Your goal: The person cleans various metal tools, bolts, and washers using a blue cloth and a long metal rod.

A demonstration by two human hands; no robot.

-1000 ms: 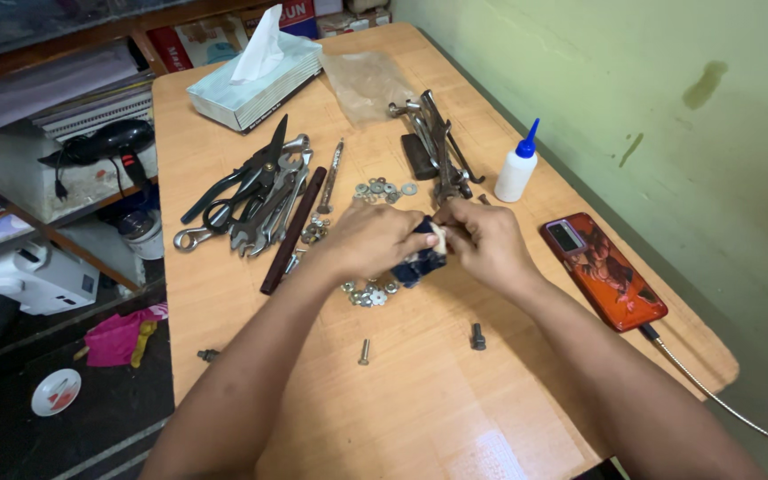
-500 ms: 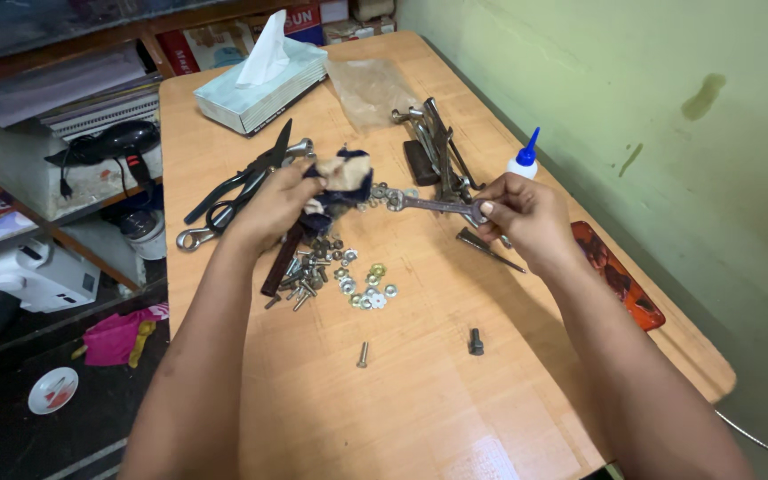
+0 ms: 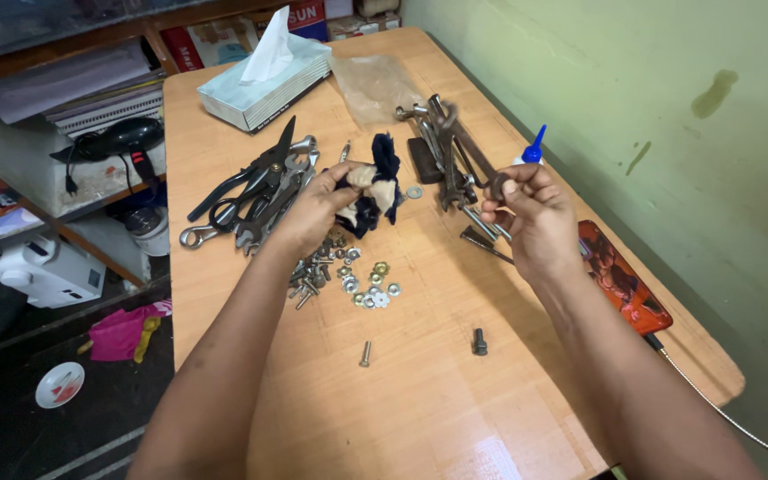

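My left hand (image 3: 317,209) grips a dark blue and tan cloth (image 3: 375,188), held just above the wooden table (image 3: 420,400). My right hand (image 3: 531,213) pinches the end of a grey metal wrench (image 3: 477,191) that reaches back into a heap of spanners (image 3: 442,147). Below the cloth lies a scatter of small nuts, washers and bolts (image 3: 348,276). The two hands are apart, with the cloth on the left and the wrench on the right.
Pliers, snips and spanners (image 3: 251,191) lie left of the cloth. A tissue box (image 3: 264,80) and clear plastic bag (image 3: 375,84) sit at the back. A glue bottle (image 3: 533,147), a phone (image 3: 620,276) with cable, a loose bolt (image 3: 480,341) and screw (image 3: 365,354) are also about.
My hands were together over the nuts a second ago. They have parted: the left lifted the cloth to the left, the right took hold of a wrench on the right.
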